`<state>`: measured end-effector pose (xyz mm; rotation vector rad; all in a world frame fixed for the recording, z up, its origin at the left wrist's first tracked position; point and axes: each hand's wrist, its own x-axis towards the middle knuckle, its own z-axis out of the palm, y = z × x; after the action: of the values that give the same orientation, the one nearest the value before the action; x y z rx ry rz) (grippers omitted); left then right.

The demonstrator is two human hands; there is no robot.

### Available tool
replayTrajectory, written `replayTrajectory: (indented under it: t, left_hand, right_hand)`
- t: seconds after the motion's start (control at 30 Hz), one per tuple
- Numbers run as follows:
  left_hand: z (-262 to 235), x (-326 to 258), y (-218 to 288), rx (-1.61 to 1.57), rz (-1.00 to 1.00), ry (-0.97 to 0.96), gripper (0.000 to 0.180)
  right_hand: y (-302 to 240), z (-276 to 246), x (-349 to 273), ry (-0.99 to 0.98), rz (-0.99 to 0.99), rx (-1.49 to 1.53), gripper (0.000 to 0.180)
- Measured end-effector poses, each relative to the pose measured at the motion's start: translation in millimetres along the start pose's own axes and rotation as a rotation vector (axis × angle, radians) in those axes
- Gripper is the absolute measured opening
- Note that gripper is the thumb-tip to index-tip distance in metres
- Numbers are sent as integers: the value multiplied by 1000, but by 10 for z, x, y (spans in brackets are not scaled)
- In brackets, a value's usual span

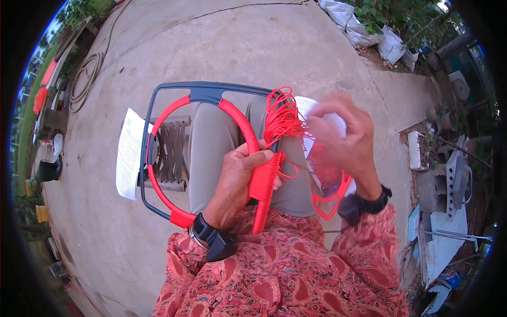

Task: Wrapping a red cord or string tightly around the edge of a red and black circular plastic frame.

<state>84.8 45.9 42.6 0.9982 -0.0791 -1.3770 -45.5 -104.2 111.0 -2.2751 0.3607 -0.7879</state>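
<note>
A dark rectangular frame (pixel 227 85) with a ring (pixel 171 108) partly wrapped in red lies across my lap. My left hand (pixel 237 171) is closed around its right side, thumb pressed on the tightly wound red cord (pixel 264 182). Above that thumb, a loose bundle of red cord (pixel 284 119) hangs over the frame's upper right corner. My right hand (pixel 343 132) is raised just right of the bundle, fingers curled and blurred by motion. Strands run from the bundle toward its fingertips; the exact grip is smeared.
Printed white sheets (pixel 132 156) lie left of my knees, beside a stool with a dark woven seat (pixel 171 153). Another red-edged frame (pixel 330 206) is under my right forearm. A coiled hose (pixel 84 84), white sacks (pixel 391 45) and concrete blocks (pixel 434 187) edge the concrete floor.
</note>
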Motion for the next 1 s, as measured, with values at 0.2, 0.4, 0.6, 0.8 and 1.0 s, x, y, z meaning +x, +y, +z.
replayTrajectory:
  t: [0.2,0.4,0.6,0.8,1.0]
  left_hand:
    - [22,-51,50,-5,1,-6,22]
    - [6,-110,66,-23,42,-20,24]
    - [13,-193,99,-11,83,-60,29]
    - [-130,-153,67,-55,112,3,31]
    - [-183,-116,60,-36,124,74,38]
  right_hand:
    - [243,339,-564,-82,352,206,23]
    - [154,513,-459,-206,455,567,31]
    - [205,391,-406,-255,672,804,34]
    - [328,-225,-666,-306,343,63,15]
    - [145,-692,-786,680,401,1203,11]
